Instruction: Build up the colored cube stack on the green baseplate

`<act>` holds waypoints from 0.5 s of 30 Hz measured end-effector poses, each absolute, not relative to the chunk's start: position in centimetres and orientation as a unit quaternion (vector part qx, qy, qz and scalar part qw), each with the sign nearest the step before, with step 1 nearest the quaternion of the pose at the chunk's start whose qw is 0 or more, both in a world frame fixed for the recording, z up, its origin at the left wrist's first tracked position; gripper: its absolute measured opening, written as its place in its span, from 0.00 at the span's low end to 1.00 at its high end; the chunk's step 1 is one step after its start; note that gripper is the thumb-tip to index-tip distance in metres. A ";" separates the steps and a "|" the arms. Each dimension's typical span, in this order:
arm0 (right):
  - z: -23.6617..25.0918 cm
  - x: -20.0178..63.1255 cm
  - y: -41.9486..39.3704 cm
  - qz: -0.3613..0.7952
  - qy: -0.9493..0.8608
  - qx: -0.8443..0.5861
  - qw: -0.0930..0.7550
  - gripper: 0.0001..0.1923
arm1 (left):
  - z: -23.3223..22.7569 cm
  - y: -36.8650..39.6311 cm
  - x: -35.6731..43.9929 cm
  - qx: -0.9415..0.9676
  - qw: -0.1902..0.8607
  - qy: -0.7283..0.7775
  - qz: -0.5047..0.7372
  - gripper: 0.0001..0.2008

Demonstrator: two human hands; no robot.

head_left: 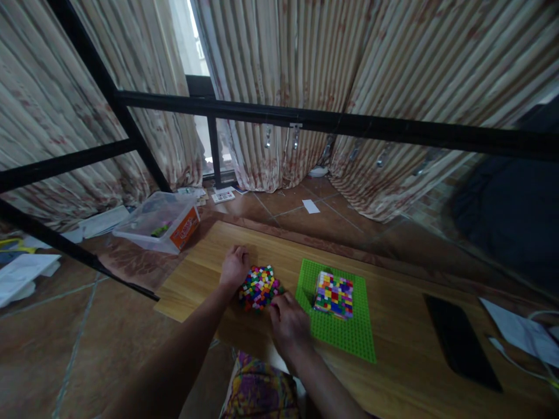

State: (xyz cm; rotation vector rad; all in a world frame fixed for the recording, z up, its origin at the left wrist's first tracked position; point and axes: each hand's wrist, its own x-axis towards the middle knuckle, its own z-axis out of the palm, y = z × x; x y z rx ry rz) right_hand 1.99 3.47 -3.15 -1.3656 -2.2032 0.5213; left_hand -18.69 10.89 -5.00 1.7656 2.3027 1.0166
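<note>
Head view, looking forward and down over a wooden table [406, 361].

Hidden or unclear first: fingertips of both hands tucked against the pile of small coloured bricks [259, 287], so no telling whether any single brick is pinched. Individual bricks too small to separate – only a speckle of red, yellow, green, white and blue. Forearms cut off by the lower frame edge. Lap fabric, patterned purple and yellow [262, 390], only partly visible under the table edge. Contents of the clear plastic box [159, 224] on the floor blurred; orange label unreadable. Right edge dim: dark flat slab [460, 340] on the table, possibly a phone or tablet, not certain. White paper [519, 334] and a pale cable [517, 361] clipped by the frame.

Hands and pile: left hand [234, 266] resting at the pile's upper left edge, fingers curled loosely, touching the bricks. Right hand [289, 323] at the pile's lower right, knuckles up, fingers bent down onto the nearest bricks. Hands apart, pile between them – grip on any piece cannot be made out.

Beside: green baseplate [349, 343] lying flat just right of the pile, right hand overlapping its near left corner. On the plate, a built block of mixed-colour bricks [334, 295], several layers tall, near the plate's upper half, apart from both hands.

Beyond: black metal bars [332, 123] crossing the view, striped curtains [393, 70], tiled floor [52, 326].
</note>
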 end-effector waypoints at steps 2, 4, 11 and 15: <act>-2.7 2.7 3.2 0.234 -0.788 -0.495 0.280 0.09 | -5.0 10.9 -18.7 0.575 0.030 0.748 0.328 0.10; -1.9 3.7 2.9 0.280 -0.762 -0.493 0.312 0.09 | -5.1 11.0 -18.8 0.573 0.028 0.750 0.329 0.10; 0.8 9.5 3.8 0.324 -0.677 -0.529 0.396 0.12 | -5.1 11.0 -18.8 0.576 0.033 0.749 0.326 0.10; 1.0 12.7 5.9 0.272 -0.659 -0.563 0.418 0.15 | -5.0 11.0 -18.8 0.578 0.033 0.746 0.330 0.11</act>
